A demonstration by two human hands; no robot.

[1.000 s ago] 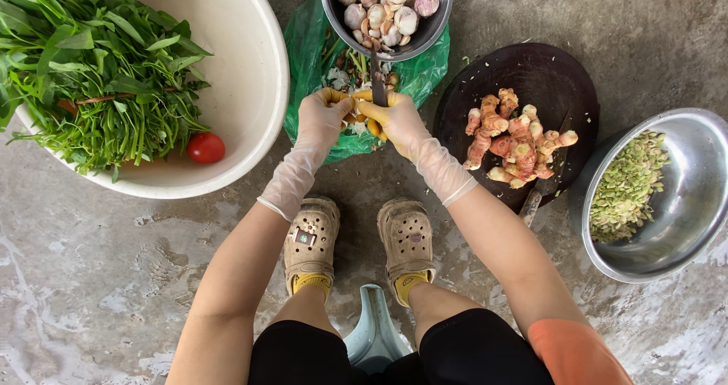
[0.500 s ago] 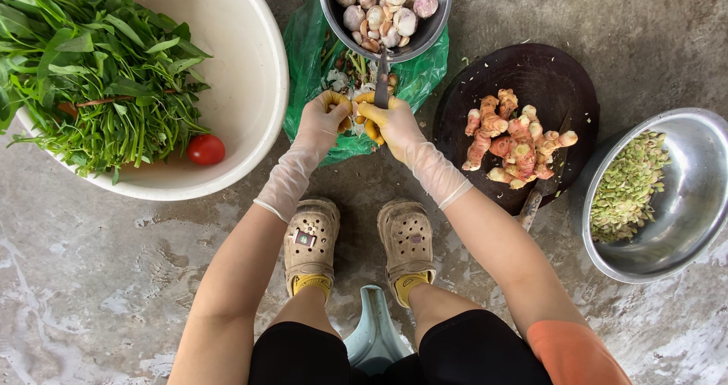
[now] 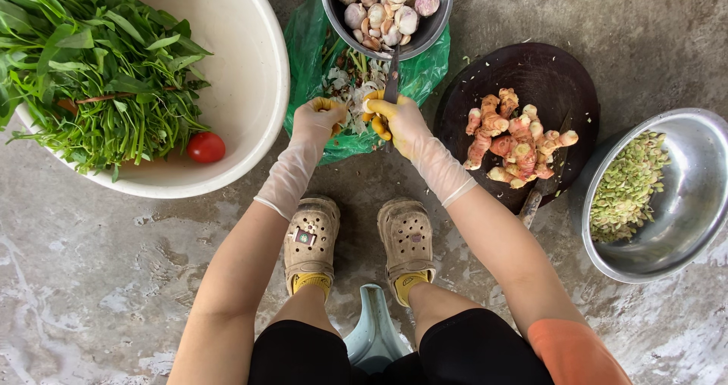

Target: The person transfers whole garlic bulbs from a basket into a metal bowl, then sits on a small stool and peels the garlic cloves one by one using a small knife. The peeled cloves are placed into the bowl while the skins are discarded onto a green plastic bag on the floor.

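Both my hands wear thin clear gloves with yellowed fingertips. My right hand (image 3: pixel 400 121) grips a small knife (image 3: pixel 391 83) with its blade pointing away from me. My left hand (image 3: pixel 318 121) is closed on a small piece, probably a garlic clove, too hidden to tell. Both hands hover over a green plastic bag (image 3: pixel 311 44) strewn with white peelings (image 3: pixel 350 82). Just beyond them stands a metal bowl (image 3: pixel 440 17) of garlic bulbs (image 3: pixel 383 2).
A white basin (image 3: pixel 250 74) at left holds leafy greens (image 3: pixel 91 74) and a red tomato (image 3: pixel 205 147). A dark round board (image 3: pixel 553 74) at right carries galangal roots (image 3: pixel 516 139). A steel bowl (image 3: pixel 682 256) of green slices sits far right. My feet rest in clogs (image 3: pixel 311 237) on wet concrete.
My hands have shifted slightly toward me and apart, working the piece against the knife. Everything else stays put.
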